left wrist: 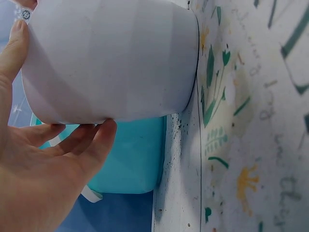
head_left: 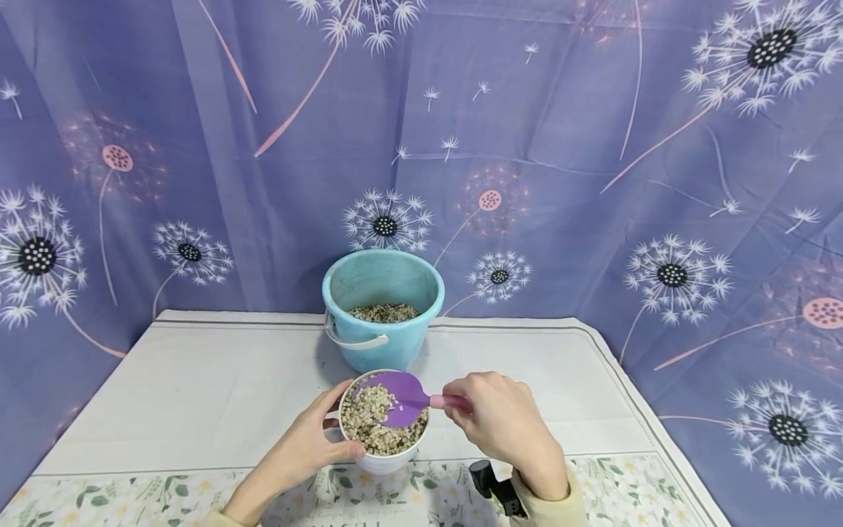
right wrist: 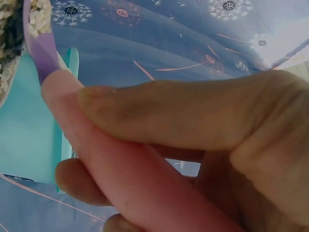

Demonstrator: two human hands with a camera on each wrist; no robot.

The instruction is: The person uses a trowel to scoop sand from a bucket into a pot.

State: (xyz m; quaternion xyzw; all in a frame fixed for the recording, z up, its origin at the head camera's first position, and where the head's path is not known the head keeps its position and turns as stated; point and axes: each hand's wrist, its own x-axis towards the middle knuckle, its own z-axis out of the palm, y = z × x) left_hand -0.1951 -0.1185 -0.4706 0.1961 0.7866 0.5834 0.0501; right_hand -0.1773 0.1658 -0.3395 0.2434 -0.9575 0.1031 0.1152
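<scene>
A white round pot (head_left: 385, 464), heaped with pale, speckled granular potting mix (head_left: 385, 437), stands near the front of the table. My left hand (head_left: 316, 439) holds it from the left, thumb at the near rim and fingers along the far side. In the left wrist view the fingertips (left wrist: 108, 128) press against the pot's smooth wall (left wrist: 111, 63). My right hand (head_left: 500, 413) grips the pink handle (right wrist: 116, 159) of a small trowel, thumb along its top. The trowel's purple blade (head_left: 410, 399) lies over the pot's mouth, with some pale grains on it.
Right behind the pot stands a light blue bucket (head_left: 375, 357) with a white handle and darker granular mix (head_left: 385, 313) low inside. A white cloth with a floral front strip (head_left: 619, 476) covers the table. A dandelion-print curtain (head_left: 296, 219) hangs behind and at both sides.
</scene>
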